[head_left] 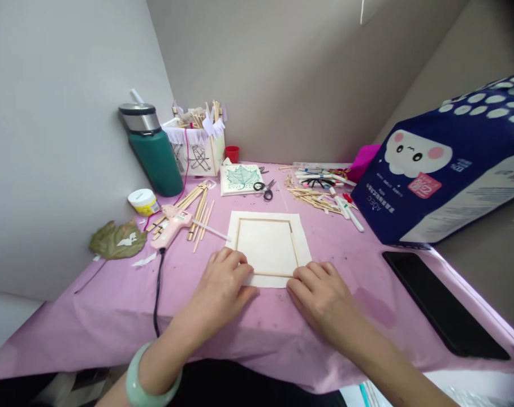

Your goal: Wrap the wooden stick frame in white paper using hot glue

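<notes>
A white paper square (268,247) lies on the pink tablecloth (112,305), with thin wooden sticks (294,244) forming a frame on it. My left hand (221,285) rests at the paper's near left corner, fingers curled, fingertips pressing the near stick's left end. My right hand (324,297) sits at the near right corner, fingers bent, tips on the stick's right end. A pale green bangle (142,384) is on my left wrist.
A pink glue gun (174,225) with black cord and loose sticks (199,212) lie left of the paper. Behind are a green flask (152,148), stick box (197,144), leaf picture (241,178), scissors (265,189), markers (324,186). A blue package (443,164) and black phone (443,302) sit right.
</notes>
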{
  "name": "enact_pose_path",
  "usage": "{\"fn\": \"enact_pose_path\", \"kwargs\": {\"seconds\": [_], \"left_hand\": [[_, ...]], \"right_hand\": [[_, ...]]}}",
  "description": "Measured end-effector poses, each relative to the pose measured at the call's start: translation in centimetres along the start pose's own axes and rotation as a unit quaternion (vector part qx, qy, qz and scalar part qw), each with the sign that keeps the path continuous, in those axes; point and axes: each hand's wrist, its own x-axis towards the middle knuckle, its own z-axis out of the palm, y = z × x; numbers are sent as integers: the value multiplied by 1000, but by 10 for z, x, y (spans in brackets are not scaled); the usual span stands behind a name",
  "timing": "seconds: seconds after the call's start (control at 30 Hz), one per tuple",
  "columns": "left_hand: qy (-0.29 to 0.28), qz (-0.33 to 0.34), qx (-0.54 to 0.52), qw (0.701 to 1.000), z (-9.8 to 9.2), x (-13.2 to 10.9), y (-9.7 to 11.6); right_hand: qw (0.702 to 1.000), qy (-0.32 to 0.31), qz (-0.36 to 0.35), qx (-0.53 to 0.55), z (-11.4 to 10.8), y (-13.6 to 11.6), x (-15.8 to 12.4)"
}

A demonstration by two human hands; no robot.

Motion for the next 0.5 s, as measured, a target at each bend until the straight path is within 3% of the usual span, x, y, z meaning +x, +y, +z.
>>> {"fn": "enact_pose_path", "kwargs": {"seconds": [0.17, 0.5], "left_hand": [[-11, 11, 9, 1000, -2, 2, -1], [-4, 44, 74, 996, 2, 8, 3]], "right_hand": [[999, 29, 28, 5, 1, -1, 4], [997, 26, 69, 35, -2, 1, 9]]}}
